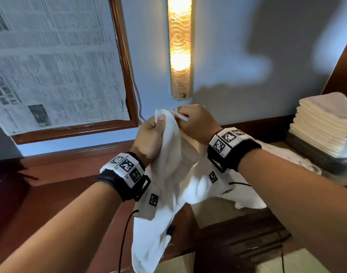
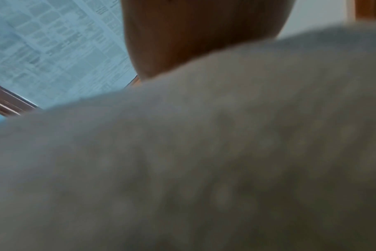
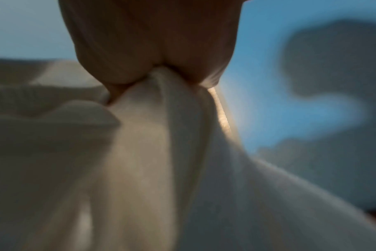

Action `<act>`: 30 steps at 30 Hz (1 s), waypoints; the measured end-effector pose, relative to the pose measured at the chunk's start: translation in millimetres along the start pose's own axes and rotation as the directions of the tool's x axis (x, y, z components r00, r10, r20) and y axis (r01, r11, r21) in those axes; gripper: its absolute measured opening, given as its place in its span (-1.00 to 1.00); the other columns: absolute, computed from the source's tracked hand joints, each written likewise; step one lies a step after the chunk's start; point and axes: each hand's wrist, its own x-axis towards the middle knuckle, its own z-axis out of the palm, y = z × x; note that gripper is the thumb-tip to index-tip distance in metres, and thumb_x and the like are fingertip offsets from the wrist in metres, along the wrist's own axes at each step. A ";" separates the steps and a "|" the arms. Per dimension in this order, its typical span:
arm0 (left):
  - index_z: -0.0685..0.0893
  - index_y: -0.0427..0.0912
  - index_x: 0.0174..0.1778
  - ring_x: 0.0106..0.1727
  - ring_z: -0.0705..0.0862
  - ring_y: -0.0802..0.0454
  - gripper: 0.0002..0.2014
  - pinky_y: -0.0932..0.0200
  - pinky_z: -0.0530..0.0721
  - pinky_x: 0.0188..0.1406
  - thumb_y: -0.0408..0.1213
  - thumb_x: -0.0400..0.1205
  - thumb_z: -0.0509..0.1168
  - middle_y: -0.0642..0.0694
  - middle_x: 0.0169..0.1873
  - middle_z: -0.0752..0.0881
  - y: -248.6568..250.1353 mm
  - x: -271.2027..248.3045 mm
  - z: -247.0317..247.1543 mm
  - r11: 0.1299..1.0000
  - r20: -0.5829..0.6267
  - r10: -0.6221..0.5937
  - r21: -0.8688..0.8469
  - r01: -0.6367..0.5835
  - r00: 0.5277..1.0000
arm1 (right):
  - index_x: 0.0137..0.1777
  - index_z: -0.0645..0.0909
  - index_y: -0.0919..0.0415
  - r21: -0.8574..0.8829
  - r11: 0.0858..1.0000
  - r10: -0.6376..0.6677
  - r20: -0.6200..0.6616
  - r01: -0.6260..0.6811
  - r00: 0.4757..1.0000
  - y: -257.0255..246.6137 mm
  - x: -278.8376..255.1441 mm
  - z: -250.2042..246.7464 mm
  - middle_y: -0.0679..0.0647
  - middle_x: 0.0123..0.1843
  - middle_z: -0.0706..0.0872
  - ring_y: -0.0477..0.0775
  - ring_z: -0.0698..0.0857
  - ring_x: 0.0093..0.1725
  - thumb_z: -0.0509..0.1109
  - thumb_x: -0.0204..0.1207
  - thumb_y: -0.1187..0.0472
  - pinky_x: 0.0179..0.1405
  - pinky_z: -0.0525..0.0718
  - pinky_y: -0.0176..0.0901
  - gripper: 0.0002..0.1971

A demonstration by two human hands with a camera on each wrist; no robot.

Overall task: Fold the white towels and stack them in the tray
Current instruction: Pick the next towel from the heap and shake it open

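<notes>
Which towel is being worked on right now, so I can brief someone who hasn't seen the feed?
Start at the lit wall lamp in the middle of the blue wall; just below it both hands meet. The left hand and right hand grip the top edge of one white towel, which hangs loose and crumpled. Unlike the folded stack in the tray at right, it is unfolded and off the surface.

A dark reddish-brown wooden counter (image 1: pixel 50 194) runs along the blue wall. Toward its right end a paler surface (image 1: pixel 275 145) carries a dark woven tray (image 1: pixel 310 152) stacked high with folded white towels (image 1: pixel 324 123). A loose white towel (image 1: pixel 306 164) lies crumpled just beside the tray.
</notes>
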 end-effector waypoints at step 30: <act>0.39 -0.18 -0.37 -0.44 0.39 0.11 -0.55 0.08 0.36 -0.41 -0.08 0.84 0.14 0.07 -0.54 0.42 11.7 -55.8 -133.0 0.981 -0.111 0.046 0.191 -0.024 0.993 | -0.11 0.77 0.28 0.216 0.971 -0.130 0.116 0.103 0.985 -87.9 9.0 65.0 0.05 -0.16 0.81 0.06 0.74 -0.10 0.23 0.38 0.51 -0.09 0.66 -0.15 -0.70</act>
